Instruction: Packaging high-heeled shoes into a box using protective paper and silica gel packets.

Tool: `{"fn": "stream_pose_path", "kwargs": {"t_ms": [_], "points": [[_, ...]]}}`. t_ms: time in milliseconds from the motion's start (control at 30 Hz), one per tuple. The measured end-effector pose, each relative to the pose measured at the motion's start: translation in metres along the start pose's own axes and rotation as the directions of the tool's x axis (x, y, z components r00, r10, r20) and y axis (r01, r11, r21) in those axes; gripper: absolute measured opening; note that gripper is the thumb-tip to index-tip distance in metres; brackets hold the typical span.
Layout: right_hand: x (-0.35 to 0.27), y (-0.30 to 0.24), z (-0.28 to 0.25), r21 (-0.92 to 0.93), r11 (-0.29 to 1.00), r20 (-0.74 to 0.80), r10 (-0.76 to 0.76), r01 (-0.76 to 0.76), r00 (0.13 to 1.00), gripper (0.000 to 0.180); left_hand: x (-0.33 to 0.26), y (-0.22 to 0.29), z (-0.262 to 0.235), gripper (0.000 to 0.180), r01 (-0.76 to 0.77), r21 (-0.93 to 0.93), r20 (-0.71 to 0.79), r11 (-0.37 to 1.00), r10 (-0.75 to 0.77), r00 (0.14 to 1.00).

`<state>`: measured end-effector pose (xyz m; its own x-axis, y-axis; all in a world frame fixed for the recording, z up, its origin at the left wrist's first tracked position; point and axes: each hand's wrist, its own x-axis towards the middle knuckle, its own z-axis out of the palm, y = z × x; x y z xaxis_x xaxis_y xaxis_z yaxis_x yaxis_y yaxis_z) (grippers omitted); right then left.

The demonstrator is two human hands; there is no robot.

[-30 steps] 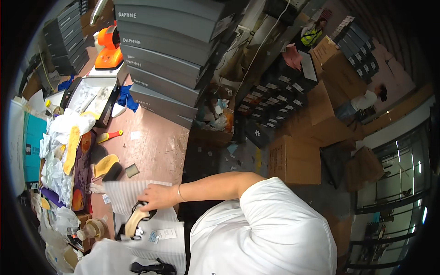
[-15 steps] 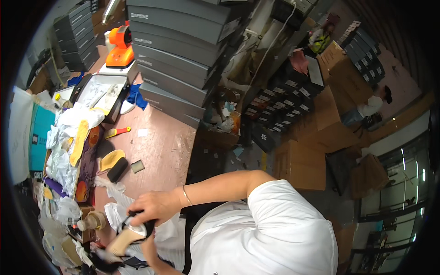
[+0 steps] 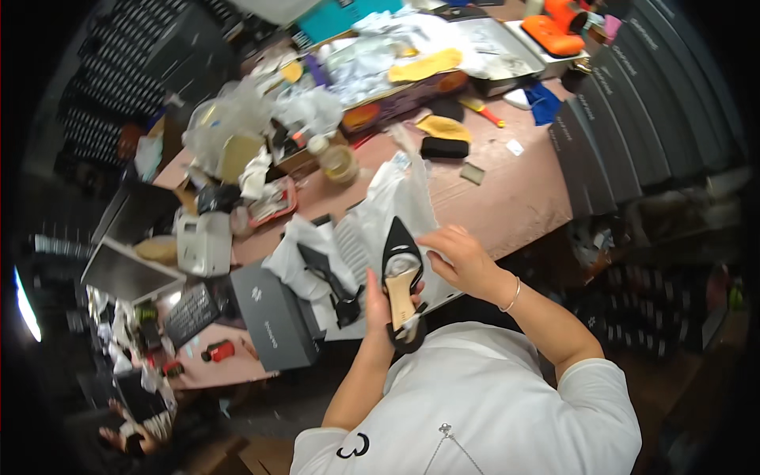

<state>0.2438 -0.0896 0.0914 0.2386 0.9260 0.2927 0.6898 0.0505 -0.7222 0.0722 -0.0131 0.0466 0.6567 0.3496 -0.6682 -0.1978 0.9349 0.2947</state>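
A black pointed-toe shoe (image 3: 391, 245) with a beige insole stands nearly upright, toe away from me, in front of my chest. My left hand (image 3: 378, 307) grips it around the side and underneath. Beside the toe is my right hand (image 3: 463, 257), its fingers loosely bent and apart, with nothing seen in them. Crumpled white stuffing shows inside the toe. To the left, a second black shoe (image 3: 323, 277) lies on white tissue paper (image 3: 294, 252) in an open shoebox. The grey box lid (image 3: 273, 317) sits left of that.
On the pink table (image 3: 522, 198) are a jar of yellowish liquid (image 3: 339, 162), a black sponge-like block (image 3: 445, 148), a red-handled tool (image 3: 484, 112) and a white device (image 3: 203, 244). Stacked grey shoeboxes (image 3: 633, 119) rise at the right. Heaped paper and yellow insoles (image 3: 425, 66) lie at the back.
My view has swung left, bringing the open box into sight. The shoe has come upright in my left hand. My right hand has let go of it and moved beside the toe.
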Motion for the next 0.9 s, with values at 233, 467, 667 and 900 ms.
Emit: {"fn": "stream_pose_path", "kwargs": {"t_ms": [233, 467, 667, 900], "points": [[0.001, -0.011, 0.059, -0.161, 0.979, 0.261, -0.077, 0.122, 0.962, 0.052, -0.023, -0.009, 0.005, 0.078, -0.185, 0.003, -0.085, 0.983, 0.185, 0.979], [0.003, -0.028, 0.076, -0.045, 0.997, 0.287, -0.047, 0.062, 0.957, 0.074, -0.028, -0.022, -0.017, 0.086, -0.349, 0.125, -0.120, 0.929, 0.364, 0.924], [-0.006, -0.035, 0.073, 0.001, 0.998, 0.225, -0.060, 0.061, 0.972, 0.081, -0.049, -0.003, 0.001, 0.082, -0.355, 0.201, -0.106, 0.913, 0.381, 0.919], [0.011, -0.041, 0.088, -0.087, 0.992, 0.287, -0.068, 0.097, 0.956, 0.088, -0.025, -0.010, -0.037, 0.081, -0.398, 0.117, -0.100, 0.910, 0.410, 0.907]]}}
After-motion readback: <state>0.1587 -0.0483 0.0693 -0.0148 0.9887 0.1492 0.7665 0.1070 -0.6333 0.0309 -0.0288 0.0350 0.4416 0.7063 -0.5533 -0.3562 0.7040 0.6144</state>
